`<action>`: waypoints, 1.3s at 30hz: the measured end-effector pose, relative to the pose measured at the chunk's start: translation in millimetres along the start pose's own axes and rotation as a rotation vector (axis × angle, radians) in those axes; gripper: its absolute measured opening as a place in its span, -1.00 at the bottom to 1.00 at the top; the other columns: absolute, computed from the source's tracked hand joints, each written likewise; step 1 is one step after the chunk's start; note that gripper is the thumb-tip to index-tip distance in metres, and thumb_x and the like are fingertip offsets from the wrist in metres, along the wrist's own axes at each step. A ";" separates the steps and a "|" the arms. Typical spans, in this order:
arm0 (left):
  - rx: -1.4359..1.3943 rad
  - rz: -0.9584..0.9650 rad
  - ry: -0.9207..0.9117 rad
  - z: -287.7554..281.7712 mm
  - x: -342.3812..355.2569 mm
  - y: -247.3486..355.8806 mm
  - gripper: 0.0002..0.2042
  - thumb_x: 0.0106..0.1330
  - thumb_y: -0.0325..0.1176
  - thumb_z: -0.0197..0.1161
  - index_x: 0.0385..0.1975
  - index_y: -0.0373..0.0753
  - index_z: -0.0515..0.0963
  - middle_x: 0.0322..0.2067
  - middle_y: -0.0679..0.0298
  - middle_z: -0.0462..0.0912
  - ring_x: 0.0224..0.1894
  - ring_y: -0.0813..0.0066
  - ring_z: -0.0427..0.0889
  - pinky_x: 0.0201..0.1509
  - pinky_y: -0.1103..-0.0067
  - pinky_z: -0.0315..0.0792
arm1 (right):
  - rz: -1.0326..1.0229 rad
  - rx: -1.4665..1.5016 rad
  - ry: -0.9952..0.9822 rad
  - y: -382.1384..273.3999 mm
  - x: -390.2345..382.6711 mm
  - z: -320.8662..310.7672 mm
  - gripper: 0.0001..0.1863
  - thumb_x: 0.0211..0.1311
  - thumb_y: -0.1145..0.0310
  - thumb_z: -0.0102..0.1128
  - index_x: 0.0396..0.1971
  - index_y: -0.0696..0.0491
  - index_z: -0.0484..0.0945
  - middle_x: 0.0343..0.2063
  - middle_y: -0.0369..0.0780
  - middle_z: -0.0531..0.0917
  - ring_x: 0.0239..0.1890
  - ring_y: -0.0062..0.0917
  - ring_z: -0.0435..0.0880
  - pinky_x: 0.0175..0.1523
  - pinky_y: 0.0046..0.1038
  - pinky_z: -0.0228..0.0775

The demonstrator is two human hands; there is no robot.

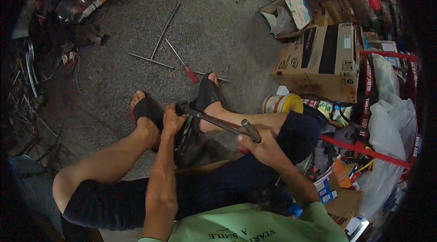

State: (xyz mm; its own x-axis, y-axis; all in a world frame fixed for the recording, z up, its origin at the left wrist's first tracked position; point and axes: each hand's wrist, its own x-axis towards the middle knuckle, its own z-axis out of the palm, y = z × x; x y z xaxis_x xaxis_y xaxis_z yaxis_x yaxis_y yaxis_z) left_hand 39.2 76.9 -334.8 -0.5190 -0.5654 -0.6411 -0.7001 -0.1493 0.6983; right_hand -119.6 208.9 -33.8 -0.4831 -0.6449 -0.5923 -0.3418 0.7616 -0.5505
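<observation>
A dark metal T-handle wrench slants between my two hands, over my right shin. Around its short crossbar my right hand is closed, with one bar end sticking up. My left hand is closed between my feet, by the wrench's far end, on a dark part I cannot make out. Below that end lies a shadowed dark object with a bit of green on it; its kind does not show. Beyond my feet, a second T-handle wrench and a red-handled screwdriver rest on the floor.
A thin metal rod lies by my right sandal. At right stand a large cardboard box, a yellow-and-white tub and a red metal frame with plastic bags. Wires and scrap clutter the left side.
</observation>
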 end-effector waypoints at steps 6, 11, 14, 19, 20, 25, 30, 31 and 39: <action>-0.167 0.003 -0.011 -1.7 -3.0 0.4 -0.28 -0.06 -0.40 0.48 0.19 -0.36 0.36 0.12 -0.02 0.43 0.08 0.08 0.52 0.15 0.38 0.41 | -0.239 -0.198 -0.002 1.4 -20.6 -10.8 -0.58 0.00 0.43 0.30 -0.08 0.21 0.51 -0.44 0.02 0.64 -0.36 -0.10 0.67 -0.23 -0.21 0.47; -0.212 0.052 -0.024 5.9 12.4 -31.4 -0.36 0.01 -0.35 0.41 0.16 -0.36 0.41 0.06 -0.04 0.51 -0.01 0.09 0.59 0.08 0.38 0.44 | -0.242 -0.187 -0.055 -4.2 -31.4 -21.0 -0.43 -0.08 0.49 0.29 0.06 0.15 0.44 -0.40 0.00 0.66 -0.38 -0.13 0.69 -0.24 -0.24 0.50; -0.288 -0.093 -0.102 -9.3 20.5 -16.3 -0.45 0.08 -0.27 0.33 0.09 -0.37 0.47 0.00 -0.06 0.56 0.01 0.07 0.59 0.09 0.35 0.43 | -0.223 -0.142 0.059 0.7 -32.5 -13.8 -0.68 0.08 0.53 0.31 -0.13 0.20 0.56 -0.51 -0.08 0.65 -0.49 -0.57 0.65 -0.38 -0.53 0.39; 0.104 -0.080 0.128 -15.9 6.4 37.2 -0.52 0.11 -0.07 0.28 -0.09 -0.35 0.60 -0.06 -0.10 0.56 0.05 0.00 0.53 0.14 0.26 0.40 | -0.178 -0.108 0.107 10.2 -47.1 -11.1 -0.71 0.13 0.49 0.30 -0.12 0.20 0.55 -0.50 -0.07 0.65 -0.50 -0.56 0.62 -0.36 -0.52 0.40; 0.186 -0.065 0.150 -13.5 7.8 38.5 -0.52 0.11 -0.06 0.29 -0.11 -0.34 0.61 -0.06 -0.10 0.55 0.06 -0.01 0.51 0.14 0.25 0.40 | -0.168 -0.080 0.103 11.3 -50.0 -9.2 -0.70 0.14 0.48 0.30 -0.12 0.20 0.55 -0.50 -0.07 0.65 -0.51 -0.54 0.62 -0.36 -0.51 0.40; 0.329 -0.067 0.155 0.2 12.5 52.8 -0.55 0.07 -0.04 0.33 -0.22 -0.33 0.64 -0.01 -0.08 0.50 0.10 -0.04 0.45 0.10 0.20 0.42 | -0.106 -0.079 0.024 9.7 -65.2 3.7 -0.58 0.05 0.42 0.29 -0.04 0.16 0.49 -0.49 -0.06 0.64 -0.48 -0.27 0.66 -0.36 -0.40 0.46; 0.450 -0.003 0.077 1.5 23.4 58.4 -0.63 0.04 -0.13 0.36 -0.29 -0.32 0.66 -0.07 -0.03 0.53 0.03 -0.07 0.50 0.04 0.17 0.46 | -0.088 -0.030 -0.008 24.9 -75.4 22.3 -0.56 0.08 0.35 0.29 -0.01 0.14 0.48 -0.63 -0.08 0.59 -0.58 -0.19 0.64 -0.43 -0.28 0.44; 0.506 0.004 0.064 2.4 26.3 61.0 -0.66 0.04 -0.17 0.36 -0.29 -0.32 0.66 -0.08 -0.01 0.54 0.01 -0.06 0.51 0.02 0.18 0.48 | -0.073 -0.046 -0.026 21.3 -74.1 21.8 -0.56 0.09 0.35 0.28 -0.01 0.14 0.48 -0.63 -0.08 0.59 -0.57 -0.19 0.64 -0.43 -0.27 0.44; 0.688 0.029 0.119 13.8 19.5 73.3 -0.75 0.10 -0.24 0.31 -0.36 -0.30 0.69 -0.10 0.01 0.56 -0.09 -0.01 0.58 -0.10 0.28 0.54 | -0.044 -0.062 -0.081 13.3 -70.4 19.3 -0.55 0.12 0.37 0.25 0.03 0.17 0.46 -0.59 -0.05 0.60 -0.55 -0.19 0.65 -0.40 -0.26 0.46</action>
State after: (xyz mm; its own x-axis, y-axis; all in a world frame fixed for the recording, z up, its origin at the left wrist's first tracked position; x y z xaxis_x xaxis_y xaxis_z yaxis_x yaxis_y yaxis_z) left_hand -29.0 66.1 -300.5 -0.5122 -0.6522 -0.5588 -0.8588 0.3924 0.3292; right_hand -74.6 263.2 -10.7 -0.4009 -0.6788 -0.6152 -0.4116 0.7334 -0.5410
